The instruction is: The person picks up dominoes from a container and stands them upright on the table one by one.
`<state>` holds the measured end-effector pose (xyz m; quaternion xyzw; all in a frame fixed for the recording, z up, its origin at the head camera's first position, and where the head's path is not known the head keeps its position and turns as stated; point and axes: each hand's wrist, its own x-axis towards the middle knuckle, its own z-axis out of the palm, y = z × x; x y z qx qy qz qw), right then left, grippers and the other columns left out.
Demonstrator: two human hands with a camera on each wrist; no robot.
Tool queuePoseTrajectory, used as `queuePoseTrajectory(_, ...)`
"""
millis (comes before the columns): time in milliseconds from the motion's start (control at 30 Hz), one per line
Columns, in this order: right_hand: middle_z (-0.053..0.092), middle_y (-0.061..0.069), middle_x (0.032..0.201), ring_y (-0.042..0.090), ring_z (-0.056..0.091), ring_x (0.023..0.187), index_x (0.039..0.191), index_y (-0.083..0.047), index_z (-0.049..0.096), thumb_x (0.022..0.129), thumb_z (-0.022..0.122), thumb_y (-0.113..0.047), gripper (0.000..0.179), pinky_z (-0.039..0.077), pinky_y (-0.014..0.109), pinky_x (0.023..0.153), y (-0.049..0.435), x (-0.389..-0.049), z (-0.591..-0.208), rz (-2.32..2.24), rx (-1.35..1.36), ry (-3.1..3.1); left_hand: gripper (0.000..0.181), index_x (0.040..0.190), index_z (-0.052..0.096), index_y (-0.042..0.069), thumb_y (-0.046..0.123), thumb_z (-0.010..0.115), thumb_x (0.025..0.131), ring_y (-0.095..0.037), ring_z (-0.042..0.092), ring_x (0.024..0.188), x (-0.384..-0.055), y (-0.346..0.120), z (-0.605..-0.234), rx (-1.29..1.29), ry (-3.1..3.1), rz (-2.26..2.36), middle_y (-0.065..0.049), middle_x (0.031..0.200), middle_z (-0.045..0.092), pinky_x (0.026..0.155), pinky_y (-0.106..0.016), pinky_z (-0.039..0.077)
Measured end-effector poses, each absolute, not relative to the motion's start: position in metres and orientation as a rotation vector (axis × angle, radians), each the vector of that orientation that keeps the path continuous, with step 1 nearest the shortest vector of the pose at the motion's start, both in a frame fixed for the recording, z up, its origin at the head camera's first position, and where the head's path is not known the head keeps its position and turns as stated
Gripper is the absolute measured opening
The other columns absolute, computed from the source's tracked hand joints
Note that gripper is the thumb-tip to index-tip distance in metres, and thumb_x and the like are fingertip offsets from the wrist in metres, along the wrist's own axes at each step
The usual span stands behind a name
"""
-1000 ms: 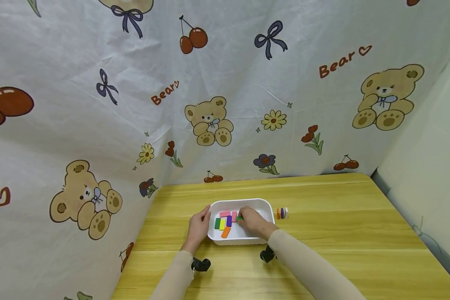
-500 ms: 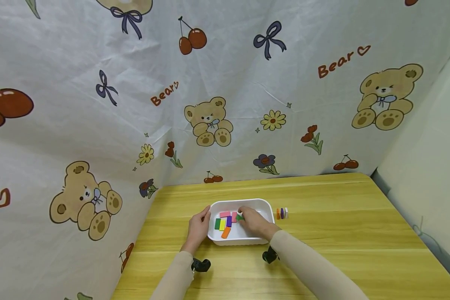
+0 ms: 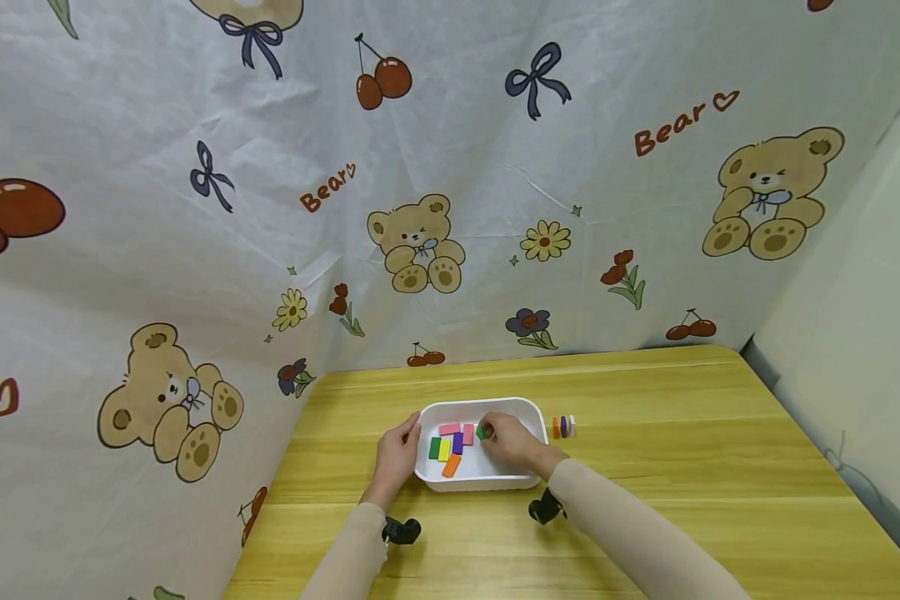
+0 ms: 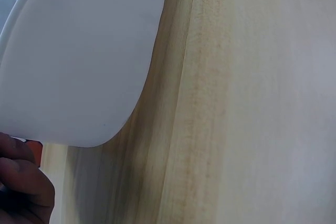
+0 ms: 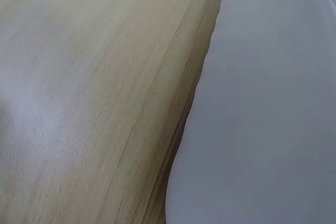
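A white plastic tray [image 3: 480,485] lies on the table, holding several small flat blocks. At its left end my left hand [image 3: 397,457] grips the rim; curled fingers [image 4: 26,177] show by the tray's corner in the left wrist view. My right hand [image 3: 512,442] reaches inside and pinches a green block [image 3: 482,432]. Left of it are two pink blocks, one lengthwise [image 3: 449,429] and one upright in view [image 3: 468,434]. A purple block [image 3: 457,443], a yellow block [image 3: 444,451] and another green block [image 3: 435,448] sit close together, with an orange block [image 3: 452,466] nearer the front.
Beyond the tray's right end, an orange block [image 3: 556,427], a purple block [image 3: 563,427] and a white block [image 3: 572,427] stand in a row on the wooden table [image 3: 667,433]. A bear-print cloth [image 3: 487,167] hangs behind and to the left.
My right hand has shifted slightly right, and the green block in its fingers has turned a little. My left hand stays at the tray's left end.
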<state>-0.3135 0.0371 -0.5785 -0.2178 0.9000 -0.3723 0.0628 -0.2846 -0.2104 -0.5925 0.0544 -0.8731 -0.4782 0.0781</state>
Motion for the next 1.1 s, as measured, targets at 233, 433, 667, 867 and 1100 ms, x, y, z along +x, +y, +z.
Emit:
queuePoseTrajectory(233, 0.068, 0.007, 0.099, 0.015, 0.061, 0.091, 0.107, -0.003, 0.067, 0.092, 0.073, -0.005, 0.016, 0.058, 0.036, 0.085, 0.038, -0.311, -0.573, -1.165, -0.638, 2.683, 0.038, 0.144, 0.062, 0.015, 0.024, 0.056, 0.108, -0.030, 0.056, 0.139, -0.284, -0.211, -0.592, 0.166, -2.614, -1.433, -0.009, 0.147, 0.061, 0.111, -0.047, 0.050)
queuePoseTrajectory(433, 0.068, 0.006, 0.098, 0.016, 0.060, 0.090, 0.106, -0.004, 0.067, 0.092, 0.072, -0.004, 0.015, 0.058, 0.038, 0.084, 0.041, -0.308, -0.564, -1.202, -0.590, 2.648, 0.038, 0.144, 0.062, 0.015, 0.024, 0.056, 0.108, -0.031, 0.056, 0.138, -0.284, -0.212, -0.591, 0.169, -2.617, -1.415, -0.010, 0.146, 0.062, 0.111, -0.049, 0.050)
queuePoseTrajectory(667, 0.067, 0.002, 0.096, 0.014, 0.061, 0.089, 0.104, -0.006, 0.066, 0.092, 0.073, -0.004, 0.014, 0.057, 0.031, 0.078, 0.047, -0.306, -0.564, -1.215, -0.594, 2.645, 0.039, 0.145, 0.061, 0.015, 0.026, 0.055, 0.108, -0.031, 0.055, 0.139, -0.284, -0.212, -0.593, 0.170, -2.628, -1.412, -0.009, 0.147, 0.061, 0.112, -0.048, 0.049)
queuePoseTrajectory(867, 0.067, 0.000, 0.097, 0.013, 0.062, 0.091, 0.106, -0.007, 0.067, 0.092, 0.073, -0.006, 0.016, 0.058, 0.028, 0.078, 0.051, -0.303, -0.559, -1.229, -0.583, 2.622, 0.040, 0.146, 0.060, 0.013, 0.027, 0.055, 0.109, -0.030, 0.054, 0.140, -0.284, -0.211, -0.591, 0.175, -2.637, -1.412, -0.008, 0.148, 0.060, 0.112, -0.048, 0.048)
queuePoseTrajectory(1100, 0.068, 0.002, 0.096, 0.014, 0.063, 0.091, 0.104, -0.008, 0.067, 0.091, 0.073, -0.005, 0.015, 0.057, 0.026, 0.076, 0.060, -0.297, -0.551, -1.250, -0.643, 2.614, 0.040, 0.146, 0.060, 0.013, 0.027, 0.054, 0.109, -0.032, 0.055, 0.140, -0.283, -0.210, -0.590, 0.169, -2.633, -1.419, -0.010, 0.148, 0.060, 0.112, -0.049, 0.049)
